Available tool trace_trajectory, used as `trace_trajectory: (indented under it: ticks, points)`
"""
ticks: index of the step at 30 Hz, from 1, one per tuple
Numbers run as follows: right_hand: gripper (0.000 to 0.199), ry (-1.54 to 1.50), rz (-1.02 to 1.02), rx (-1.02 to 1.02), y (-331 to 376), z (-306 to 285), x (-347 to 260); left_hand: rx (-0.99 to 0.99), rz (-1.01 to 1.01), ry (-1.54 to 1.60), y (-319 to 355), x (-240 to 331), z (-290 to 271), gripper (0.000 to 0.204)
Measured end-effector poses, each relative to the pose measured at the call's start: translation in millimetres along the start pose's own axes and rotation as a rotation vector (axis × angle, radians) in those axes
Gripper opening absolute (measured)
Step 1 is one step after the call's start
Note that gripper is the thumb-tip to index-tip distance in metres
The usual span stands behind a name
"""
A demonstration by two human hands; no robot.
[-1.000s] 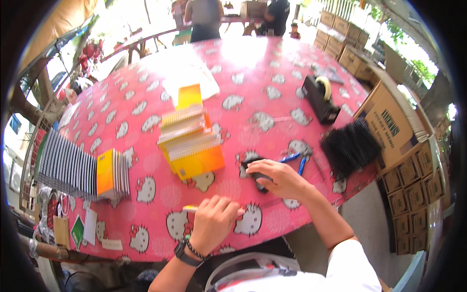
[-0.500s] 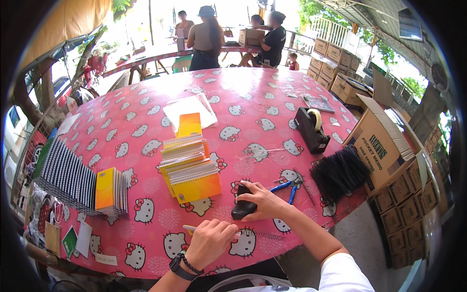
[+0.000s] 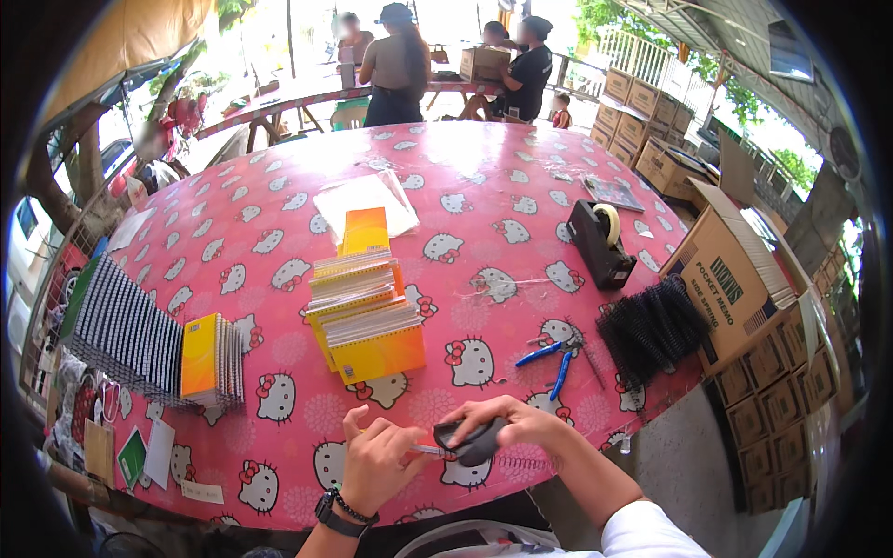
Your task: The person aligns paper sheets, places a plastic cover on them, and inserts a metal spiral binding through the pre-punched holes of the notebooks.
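Observation:
My left hand (image 3: 379, 456), with a dark band on its wrist, pinches a small notebook held edge-on, so only its thin pale edge (image 3: 426, 450) shows well. Curled over a rounded, palm-sized black object (image 3: 481, 445), my right hand (image 3: 512, 423) holds it against the notebook's right end. I cannot make out exactly what that object is. A thin dark wire coil (image 3: 523, 462) trails to the right from under it. Beyond my hands stand staggered stacks of yellow-orange notebooks (image 3: 377, 358). Blue-handled pliers (image 3: 561, 358) lie to the right of them.
A heap of black wire coils (image 3: 651, 330) lies at the right, near a tape dispenser (image 3: 603, 256) and an open carton (image 3: 726, 284). Bound notebooks (image 3: 126, 335) and a smaller yellow pile (image 3: 200, 361) stand at the left. People (image 3: 395, 74) are at a far table.
My right hand has picked the black object up off the table and brought it down and toward me, to the notebook in my left hand. My left hand has turned, its index finger raised.

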State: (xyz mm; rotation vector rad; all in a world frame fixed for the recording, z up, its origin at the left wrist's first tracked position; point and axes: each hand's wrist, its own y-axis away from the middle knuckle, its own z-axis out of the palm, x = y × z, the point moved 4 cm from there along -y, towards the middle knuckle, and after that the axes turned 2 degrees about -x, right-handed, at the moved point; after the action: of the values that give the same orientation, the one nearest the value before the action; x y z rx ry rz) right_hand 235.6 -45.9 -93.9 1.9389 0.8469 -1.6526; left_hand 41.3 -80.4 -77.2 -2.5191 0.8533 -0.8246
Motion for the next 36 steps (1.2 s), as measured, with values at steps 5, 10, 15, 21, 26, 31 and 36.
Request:
trace_trajectory:
  ticks: [5, 10, 15, 21, 26, 31, 36]
  points:
    - [0.046, -0.177, -0.054, -0.021, -6.8, -0.6, -8.1, 0.013, -0.044, 0.015, 2.7, -0.7, -0.8, 0.058]
    - [0.046, 0.246, 0.101, 0.043, -14.8, -4.3, 6.5, 0.008, -0.033, 0.013, 4.2, -2.7, 2.9, 0.08]
    - [0.043, 0.234, 0.031, -0.045, -22.7, 9.1, -3.7, 0.039, -0.091, 0.02, 3.8, -4.2, -4.0, 0.085]
    - [0.041, -0.276, -0.109, -0.082, -28.7, 15.6, -7.8, 0.119, -0.422, 0.581, 35.7, -59.0, 16.5, 0.055]
    - [0.042, -0.096, -0.012, 0.038, -38.0, 13.5, -8.0, 0.005, -0.472, 0.963, 36.9, -62.4, 27.8, 0.033]
    - [0.045, 0.411, 0.133, 0.109, -45.4, 5.7, -6.8, 0.01, -0.488, 1.076, 34.5, -59.5, 29.0, 0.03]
    - [0.042, 0.316, 0.03, 0.009, -54.2, 17.6, -14.2, 0.01, -0.475, 1.011, 34.5, -60.0, 28.6, 0.03]
